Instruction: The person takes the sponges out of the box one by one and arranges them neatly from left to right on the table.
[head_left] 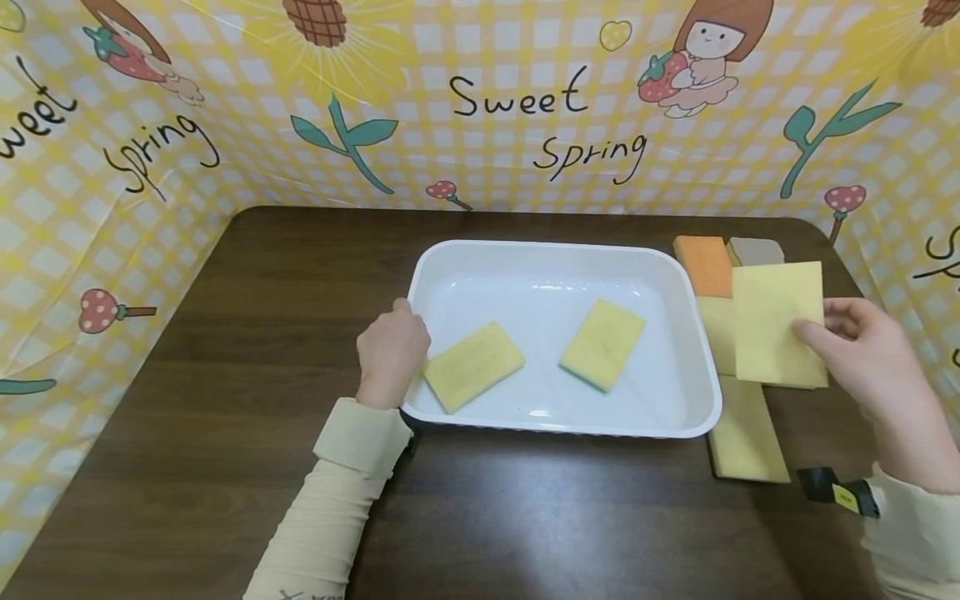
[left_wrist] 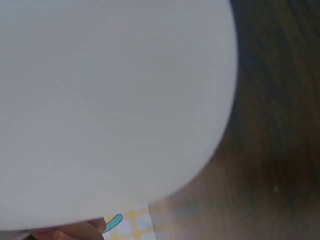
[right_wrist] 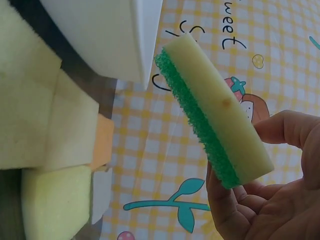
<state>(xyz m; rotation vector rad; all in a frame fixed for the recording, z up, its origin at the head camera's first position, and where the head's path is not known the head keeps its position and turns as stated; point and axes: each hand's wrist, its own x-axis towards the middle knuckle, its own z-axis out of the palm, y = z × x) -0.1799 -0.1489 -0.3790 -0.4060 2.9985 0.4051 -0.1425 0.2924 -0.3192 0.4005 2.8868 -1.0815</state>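
My read: you're at the carry step, between pick and place. The yellow-and-green sponge (head_left: 772,308) is up over the side pile, right of the white tray (head_left: 551,400), not above it yet.

Near edge: one flat yellow sponge (head_left: 747,437) lies on the dark table (head_left: 217,375), just beside the tray's near right corner.

Your right hand (head_left: 873,354) pinches the held sponge by its right end: thumb on the yellow face, other fingers on the green scrub side. Forearm comes in from the lower right, yellow face toward your head camera.

Your left hand (head_left: 393,354) is curled on the tray's left rim, steadying it I'd guess (fingertips hidden, so can't tell how firm). Inside the tray: left sponge (head_left: 476,367) near that hand, right sponge (head_left: 603,343) well apart from it, both angled, yellow up.

Next move, I'd say, calls for a swing left over the right wall, then a flat set-down on bare tray floor, left hand holding the rim.

Further out: middle yellow sponge (head_left: 715,325), then orange sponge (head_left: 703,267) and grey sponge (head_left: 757,250). Right wrist view also shows a pale yellow sponge (right_wrist: 57,200) beside them. Checked cloth (head_left: 495,162) behind.
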